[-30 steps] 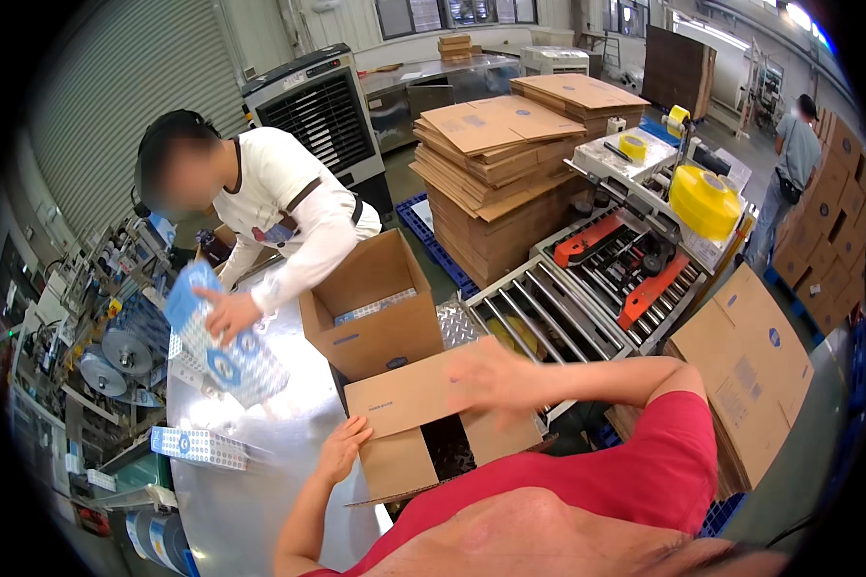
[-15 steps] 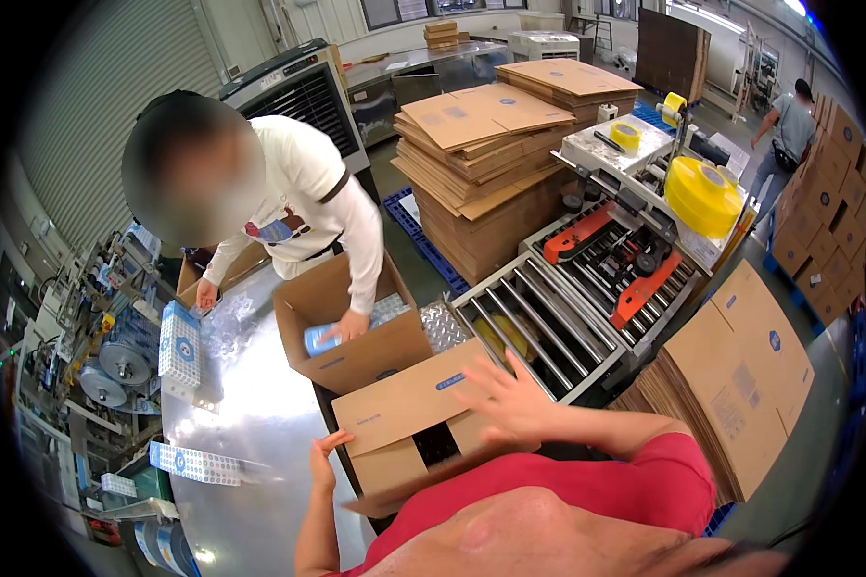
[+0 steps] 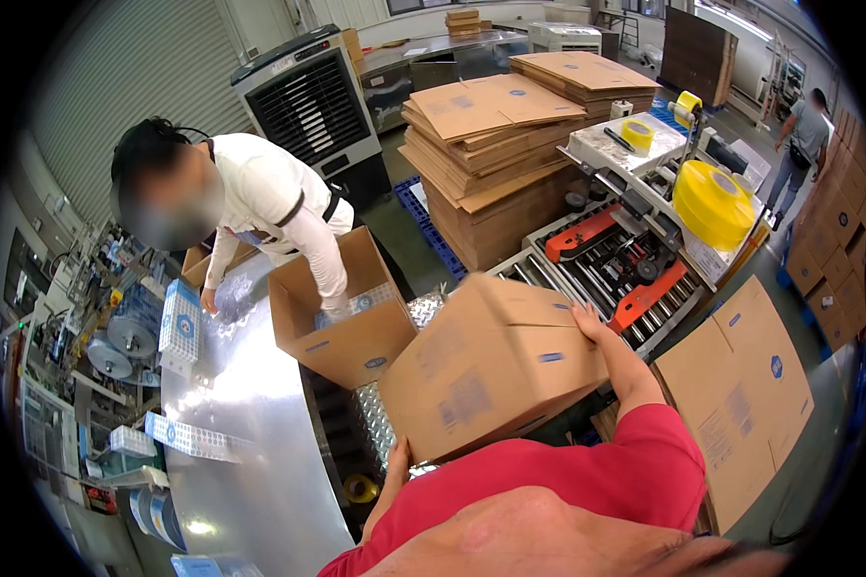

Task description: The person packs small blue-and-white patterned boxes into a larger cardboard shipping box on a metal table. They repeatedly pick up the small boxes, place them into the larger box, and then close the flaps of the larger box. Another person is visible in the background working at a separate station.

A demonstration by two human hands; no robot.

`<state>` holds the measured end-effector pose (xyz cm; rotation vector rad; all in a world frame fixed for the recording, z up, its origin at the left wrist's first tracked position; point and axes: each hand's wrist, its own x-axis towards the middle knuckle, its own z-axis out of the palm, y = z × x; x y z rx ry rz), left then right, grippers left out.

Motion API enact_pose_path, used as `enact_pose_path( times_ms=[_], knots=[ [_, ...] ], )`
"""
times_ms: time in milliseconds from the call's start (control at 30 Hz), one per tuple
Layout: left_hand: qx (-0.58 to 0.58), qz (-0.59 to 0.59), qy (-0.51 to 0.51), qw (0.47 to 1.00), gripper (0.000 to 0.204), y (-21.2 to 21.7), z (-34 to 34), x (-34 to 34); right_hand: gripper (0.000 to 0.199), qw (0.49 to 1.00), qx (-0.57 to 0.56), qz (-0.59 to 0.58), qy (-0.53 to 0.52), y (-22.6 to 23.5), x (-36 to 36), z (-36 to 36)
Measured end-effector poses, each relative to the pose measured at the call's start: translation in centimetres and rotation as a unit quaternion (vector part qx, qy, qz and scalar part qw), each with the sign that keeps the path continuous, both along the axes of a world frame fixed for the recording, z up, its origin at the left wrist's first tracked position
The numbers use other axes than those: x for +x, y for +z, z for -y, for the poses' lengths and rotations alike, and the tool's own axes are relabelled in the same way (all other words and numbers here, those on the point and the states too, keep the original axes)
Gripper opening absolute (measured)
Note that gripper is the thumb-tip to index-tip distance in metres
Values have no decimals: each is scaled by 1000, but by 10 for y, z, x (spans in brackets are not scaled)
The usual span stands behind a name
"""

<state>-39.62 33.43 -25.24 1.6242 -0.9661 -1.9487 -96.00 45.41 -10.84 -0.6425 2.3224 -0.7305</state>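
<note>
A brown cardboard box [image 3: 457, 380] is tilted between my two hands in front of my chest, its flaps turned toward my right. My left hand [image 3: 397, 462] grips its near lower left edge. Around the upper right edge, beside the flaps, my right hand [image 3: 592, 325] is closed with the fingers partly on the far side. Just beyond stands an open cardboard box [image 3: 346, 341] with white-and-blue packs [image 3: 364, 300] in it. A co-worker in a white top [image 3: 274, 183] reaches one arm into that box; that hand is mostly hidden.
A roller conveyor with a tape-sealing machine [image 3: 635, 260] stands beyond my box to the right. A shiny metal table [image 3: 260, 385] runs along the left. Flat cartons [image 3: 731, 394] lean at my right, and more flat cartons [image 3: 491, 111] are stacked behind. A yellow tape roll [image 3: 360, 489] lies near my left arm.
My box has been lifted and turned, with its flaps now facing right. Both my hands have taken hold of it. The co-worker's arm reaches deeper into the open box.
</note>
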Motion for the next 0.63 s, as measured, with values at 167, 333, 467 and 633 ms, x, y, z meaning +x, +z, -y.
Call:
enact_pose_path(
  times_ms=[167, 333, 467, 633],
  knots=[
    [-245, -251, -66, 934, 50, 252, -19, -50, 69, 781, -295, 542, 95, -53, 6, -50],
    [-422, -26, -336, 841, 62, 363, -56, -102, 75, 876, -206, 430, 72, -30, 108, -34],
    [-331, 244, -473, 779, 61, 288, -88, -166, 67, 858, -375, 146, 320, 39, 193, 6],
    [-435, 333, -554, 627, 60, 273, -70, -154, 71, 866, -279, -53, 412, 56, 243, 22]
  ],
)
